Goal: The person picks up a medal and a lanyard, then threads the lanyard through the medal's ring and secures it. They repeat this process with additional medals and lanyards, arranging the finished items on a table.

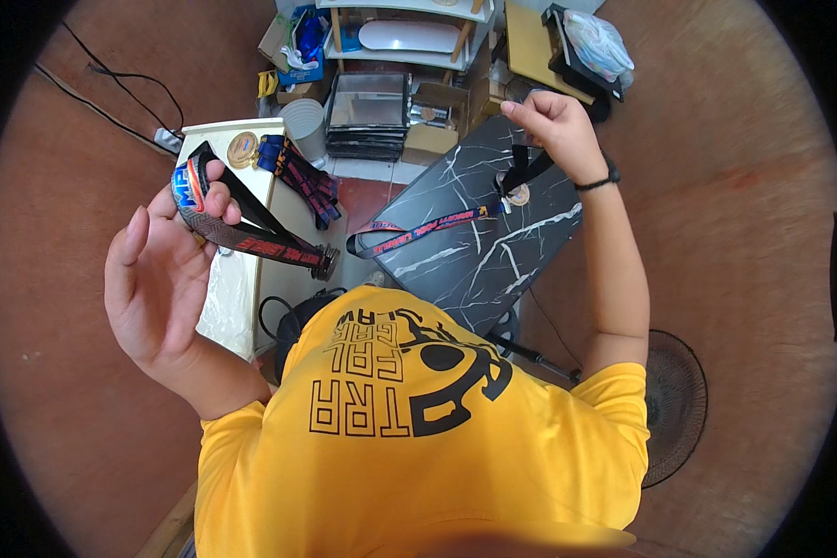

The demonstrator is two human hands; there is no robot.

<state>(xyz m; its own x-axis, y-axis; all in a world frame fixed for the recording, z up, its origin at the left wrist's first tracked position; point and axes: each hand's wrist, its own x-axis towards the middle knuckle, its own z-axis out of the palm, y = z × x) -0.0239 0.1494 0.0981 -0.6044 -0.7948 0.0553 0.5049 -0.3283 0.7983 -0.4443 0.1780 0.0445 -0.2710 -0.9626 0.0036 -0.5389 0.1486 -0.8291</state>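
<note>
My left hand (163,288) is raised at the left, its middle fingers curled around a black and grey printed medal ribbon (251,240). The thumb stands apart from the ribbon. At the ribbon's far end hangs a dark metal piece (325,263), seen edge-on. My right hand (558,130) is closed above the marble-pattern table (493,251), where a black ribbon (528,167) runs up toward its fingers. A medal (516,193) lies below that hand. From it a printed ribbon (432,223) stretches left, its loop passing the table edge. The right fingertips are partly hidden.
On the white cabinet (274,200) lie a gold medal (243,150) and a bundle of folded ribbons (302,181). Behind stand a grey bin (304,128), stacked black frames (367,113), a cardboard box (434,139) and a shelf (409,65). A fan (674,409) stands at the right.
</note>
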